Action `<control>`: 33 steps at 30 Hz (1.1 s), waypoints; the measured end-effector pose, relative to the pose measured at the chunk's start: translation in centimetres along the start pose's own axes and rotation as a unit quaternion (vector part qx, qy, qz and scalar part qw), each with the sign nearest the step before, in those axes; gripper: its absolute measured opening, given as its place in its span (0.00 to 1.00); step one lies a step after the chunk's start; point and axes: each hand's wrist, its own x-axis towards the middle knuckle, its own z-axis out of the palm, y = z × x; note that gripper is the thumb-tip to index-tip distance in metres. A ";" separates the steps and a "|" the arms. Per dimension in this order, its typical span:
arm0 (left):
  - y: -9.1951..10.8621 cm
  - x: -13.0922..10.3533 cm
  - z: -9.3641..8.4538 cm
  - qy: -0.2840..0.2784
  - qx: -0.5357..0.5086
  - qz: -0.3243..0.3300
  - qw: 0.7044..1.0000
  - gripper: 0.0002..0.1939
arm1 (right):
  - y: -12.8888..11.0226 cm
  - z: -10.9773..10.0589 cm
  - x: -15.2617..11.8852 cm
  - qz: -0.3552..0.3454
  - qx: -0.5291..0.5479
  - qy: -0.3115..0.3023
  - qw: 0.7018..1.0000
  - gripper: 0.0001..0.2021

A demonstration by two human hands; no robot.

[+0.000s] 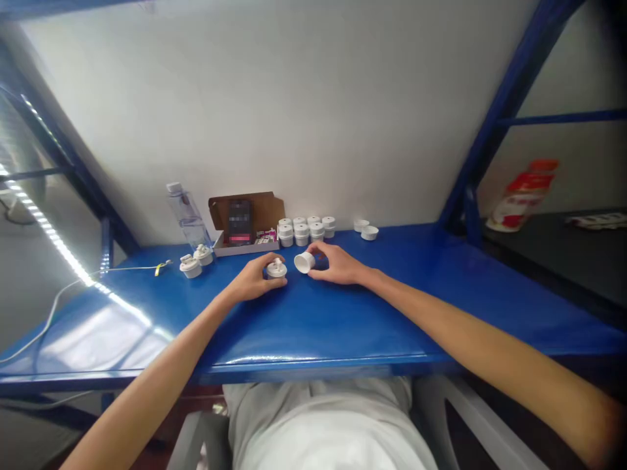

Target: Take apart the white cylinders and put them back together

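Observation:
My left hand [256,277] is closed around a round white fitting [277,269] with small parts on its top, held low over the blue table. Just to its right, my right hand [337,264] grips a white cup-shaped cap [304,262] by its side, its hollow opening tilted toward me and to the left. The two pieces are close but apart. Behind them, several white capped units [301,234] stand in rows. Two similar fittings [191,266] with parts showing on top sit at the left. At the back right lie two white caps [369,233].
An open cardboard box [247,248] holding a phone [240,222] and small packets stands at the back. Beside it is a clear bottle [189,215]. A white cable [112,269] crosses the left of the blue table [392,320]. A red-capped bottle [523,196] stands on a dark surface at right.

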 end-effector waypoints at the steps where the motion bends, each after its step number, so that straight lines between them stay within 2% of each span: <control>1: 0.5 0.0 0.5 0.010 0.001 0.000 1.000 0.29 | -0.4 0.2 0.0 -0.002 0.014 0.006 1.000 0.21; 6: 1.6 -0.2 2.2 0.041 0.012 -0.009 0.999 0.28 | -2.3 1.0 -0.3 -0.027 0.067 0.019 0.997 0.22; 12: 1.7 -0.3 2.4 0.049 -0.043 -0.013 0.998 0.31 | -3.7 1.6 -0.4 -0.109 0.055 0.024 0.992 0.22; 17: 2.3 -0.4 2.4 0.016 -0.076 -0.008 0.997 0.35 | -3.9 1.7 -0.4 -0.166 0.046 -0.006 0.985 0.21; 22: 1.9 -0.2 1.9 -0.016 -0.092 -0.005 0.996 0.34 | -3.6 1.5 -0.4 -0.141 0.037 0.008 0.989 0.21; 25: 1.9 -0.1 1.3 0.013 -0.123 -0.016 0.992 0.29 | -3.5 1.1 -0.5 -0.123 0.027 0.024 0.992 0.24; 27: 2.3 -0.1 0.8 0.029 -0.180 -0.032 0.983 0.26 | -3.4 0.9 -0.6 -0.121 0.025 0.034 0.992 0.24; 30: 2.9 -0.2 0.2 0.032 -0.270 -0.058 0.961 0.22 | -3.6 0.8 -0.7 -0.132 0.033 0.064 0.989 0.21; 33: 3.2 -0.2 0.0 0.036 -0.310 -0.078 0.947 0.21 | -3.8 0.9 -0.7 -0.148 0.029 0.095 0.984 0.21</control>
